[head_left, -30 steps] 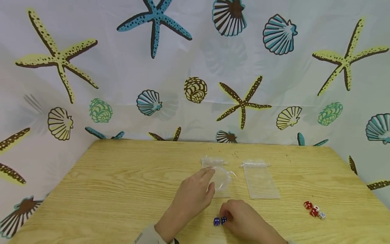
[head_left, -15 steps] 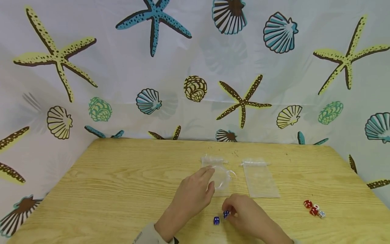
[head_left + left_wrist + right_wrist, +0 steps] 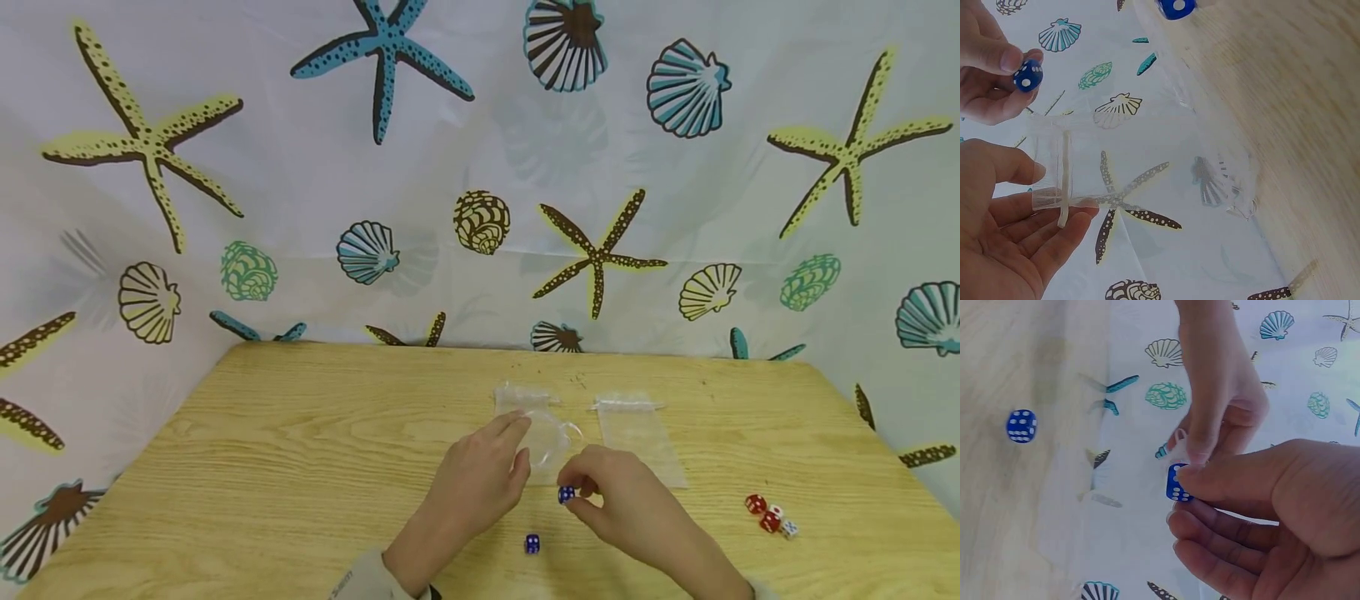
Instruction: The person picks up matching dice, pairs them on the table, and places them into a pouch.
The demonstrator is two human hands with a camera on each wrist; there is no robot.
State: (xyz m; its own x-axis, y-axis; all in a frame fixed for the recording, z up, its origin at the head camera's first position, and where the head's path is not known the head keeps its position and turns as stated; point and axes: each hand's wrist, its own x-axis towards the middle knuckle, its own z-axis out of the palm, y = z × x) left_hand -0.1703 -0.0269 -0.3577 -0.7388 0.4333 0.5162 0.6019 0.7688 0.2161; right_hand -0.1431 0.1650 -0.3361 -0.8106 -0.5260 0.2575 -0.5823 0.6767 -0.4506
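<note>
My right hand pinches a blue die with white dots between thumb and fingertips, raised off the table. In the right wrist view that die shows beside the thumb tip. My left hand holds a small clear drawstring bag, its rounded mouth facing the right hand. In the left wrist view the see-through bag lies between thumb and curled fingers, with a pale cord strip near its edge. A second blue die rests on the table in front of the hands.
One clear bag lies flat right of the hands; another lies partly hidden behind the left hand. At the right, red dice sit clustered with white dice. A patterned cloth hangs around the wooden table.
My right hand has picked up one of the two blue dice and moved it up and rightward, closer to the bag. My left hand stays almost still with the bag.
</note>
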